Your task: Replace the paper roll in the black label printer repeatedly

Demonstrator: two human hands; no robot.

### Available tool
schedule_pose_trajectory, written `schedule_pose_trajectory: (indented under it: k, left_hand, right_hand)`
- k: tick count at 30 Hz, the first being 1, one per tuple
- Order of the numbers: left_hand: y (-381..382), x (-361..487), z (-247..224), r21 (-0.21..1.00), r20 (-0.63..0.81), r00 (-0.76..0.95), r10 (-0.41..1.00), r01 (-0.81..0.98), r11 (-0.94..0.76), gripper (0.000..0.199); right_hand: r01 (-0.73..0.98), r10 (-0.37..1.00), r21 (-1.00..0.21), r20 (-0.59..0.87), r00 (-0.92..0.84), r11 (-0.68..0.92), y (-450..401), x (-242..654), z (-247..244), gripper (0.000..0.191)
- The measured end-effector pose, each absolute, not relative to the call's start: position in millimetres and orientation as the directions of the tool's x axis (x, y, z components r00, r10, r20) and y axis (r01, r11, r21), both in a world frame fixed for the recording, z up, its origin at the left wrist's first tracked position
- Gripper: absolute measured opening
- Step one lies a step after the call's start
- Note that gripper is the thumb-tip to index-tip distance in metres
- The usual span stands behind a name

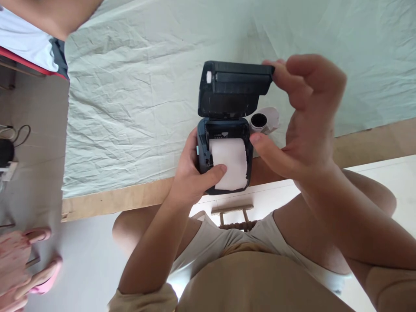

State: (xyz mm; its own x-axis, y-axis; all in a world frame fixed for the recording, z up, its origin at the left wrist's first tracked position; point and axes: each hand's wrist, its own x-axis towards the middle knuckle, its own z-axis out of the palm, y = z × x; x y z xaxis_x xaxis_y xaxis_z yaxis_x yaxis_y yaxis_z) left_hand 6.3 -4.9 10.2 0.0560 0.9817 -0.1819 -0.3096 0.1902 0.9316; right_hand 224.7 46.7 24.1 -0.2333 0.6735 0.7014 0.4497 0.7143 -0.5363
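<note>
A small dark label printer (202, 147) is held over the table's near edge, its hinged lid (232, 104) swung up. Inside it lies white paper (232, 162), a torn end hanging toward me. My left hand (191, 180) grips the printer's left side, with the thumb pressed on the paper. At the right, my right hand (308, 117) has its fingers at the lid's upper right corner and its thumb by the printer's right rim. Just behind that thumb, a paper roll with a black core (260, 121) sits on the cloth, partly unrolled.
A wrinkled pale green cloth (136, 108) covers the table, leaving its wooden front edge (120, 197) bare. Another person's arm (58, 15) reaches in at the top left. Cables (16, 134) lie at the far left, and pink footwear (48, 277) shows on the lower left.
</note>
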Motion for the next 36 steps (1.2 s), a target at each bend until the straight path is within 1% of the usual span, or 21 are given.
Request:
schedule_pose_trajectory:
  k: [2, 4, 5, 6, 7, 9, 11, 12, 13, 15, 18, 23, 28, 32, 36]
  left_hand:
    - [-5, 6, 9, 0.935, -0.182, 0.041, 0.982, -0.302, 0.186, 0.067]
    - [-6, 5, 8, 0.937, -0.170, 0.041, 0.985, -0.301, 0.174, 0.067]
    - [-6, 4, 7, 0.938, -0.162, 0.047, 0.986, -0.304, 0.169, 0.067]
    - [-5, 3, 5, 0.938, -0.157, 0.055, 0.986, -0.305, 0.166, 0.067]
    - [-5, 2, 4, 0.938, -0.150, 0.067, 0.987, -0.305, 0.163, 0.068]
    - [-4, 0, 0, 0.941, -0.118, 0.093, 0.989, -0.308, 0.141, 0.071]
    - [-3, -2, -2, 0.939, -0.077, 0.143, 0.987, -0.322, 0.120, 0.080]
    - [-3, -1, -1, 0.935, -0.071, 0.152, 0.986, -0.333, 0.119, 0.078]
    - [-3, -1, 0, 0.927, -0.108, 0.170, 0.980, -0.339, 0.160, 0.073]
    - [-4, 2, 4, 0.911, -0.175, 0.153, 0.973, -0.350, 0.219, 0.066]
    - [-5, 7, 10, 0.896, -0.230, 0.123, 0.965, -0.361, 0.260, 0.063]
    - [-3, 8, 12, 0.884, -0.242, 0.117, 0.963, -0.383, 0.268, 0.058]
    - [-2, 7, 13, 0.875, -0.262, 0.115, 0.958, -0.390, 0.286, 0.061]
    - [-3, 8, 12, 0.873, -0.269, 0.101, 0.958, -0.395, 0.287, 0.063]
    - [-2, 10, 12, 0.879, -0.263, 0.068, 0.963, -0.395, 0.268, 0.063]
  right_hand:
    - [0.425, 0.627, -0.529, 0.768, -0.129, 0.735, 45, 221, 24, 0.036]
    - [0.418, 0.573, -0.500, 0.817, -0.062, 0.758, 40, 217, 24, 0.009]
    - [0.412, 0.550, -0.483, 0.834, -0.053, 0.772, 36, 215, 24, 0.011]
    - [0.401, 0.548, -0.480, 0.833, -0.069, 0.780, 32, 213, 24, 0.022]
    - [0.387, 0.579, -0.505, 0.809, -0.101, 0.772, 28, 212, 23, 0.031]
    - [0.358, 0.700, -0.618, 0.693, -0.171, 0.700, 23, 211, 23, 0.042]
    - [0.341, 0.818, -0.744, 0.523, -0.239, 0.575, 20, 212, 22, 0.047]
    - [0.332, 0.859, -0.794, 0.442, -0.258, 0.509, 20, 212, 21, 0.049]
    - [0.323, 0.887, -0.833, 0.374, -0.270, 0.449, 21, 213, 21, 0.050]
    - [0.305, 0.917, -0.881, 0.275, -0.288, 0.360, 22, 213, 19, 0.051]
    - [0.314, 0.937, -0.909, 0.179, -0.301, 0.274, 25, 213, 17, 0.052]
    - [0.369, 0.949, -0.891, 0.170, -0.267, 0.263, 24, 211, 19, 0.052]
    - [0.416, 0.959, -0.875, 0.161, -0.233, 0.248, 23, 210, 19, 0.053]
    - [0.477, 0.961, -0.841, 0.164, -0.225, 0.255, 22, 209, 18, 0.060]
    - [0.485, 0.956, -0.833, 0.162, -0.246, 0.266, 22, 209, 17, 0.067]
